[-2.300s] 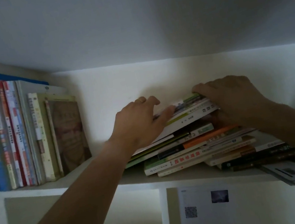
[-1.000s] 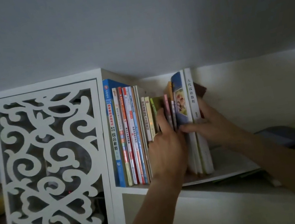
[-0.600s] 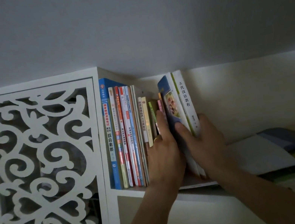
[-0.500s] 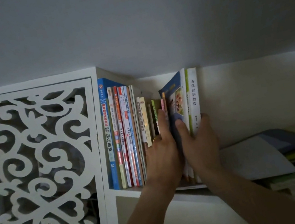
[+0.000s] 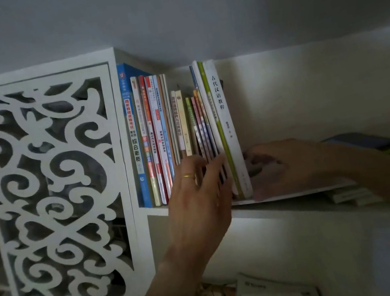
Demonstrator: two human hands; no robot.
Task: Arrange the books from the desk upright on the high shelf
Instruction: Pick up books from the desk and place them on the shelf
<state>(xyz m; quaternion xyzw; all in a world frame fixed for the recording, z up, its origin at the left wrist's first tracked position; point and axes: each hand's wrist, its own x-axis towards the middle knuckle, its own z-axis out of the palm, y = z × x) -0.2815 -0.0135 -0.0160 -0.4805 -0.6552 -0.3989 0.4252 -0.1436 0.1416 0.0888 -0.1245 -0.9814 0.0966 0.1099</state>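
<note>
Up on the high shelf the row of upright books runs from the left end panel out to a tall white book with a green edge, and that last one leans a touch leftward onto its neighbours, which is what keeps the row from fanning open. The left hand is spread in front of the lower spines, fingers straight and relaxed, a gold ring showing; it grips nothing, and whether the fingertips actually touch the spines is hard to tell. My read: it stands guard so the thin books in the middle don't slide forward. The right hand lies low just beside the white book's foot, resting over a flat sheet or thin cover that pokes out past the shelf edge; the fingers are blurred, so open or gripping I cannot tell. Further right, a flat stack of books waits on the same shelf, not yet stood up, so the job looks partly done. Below, loose papers lie on a lower surface
</note>
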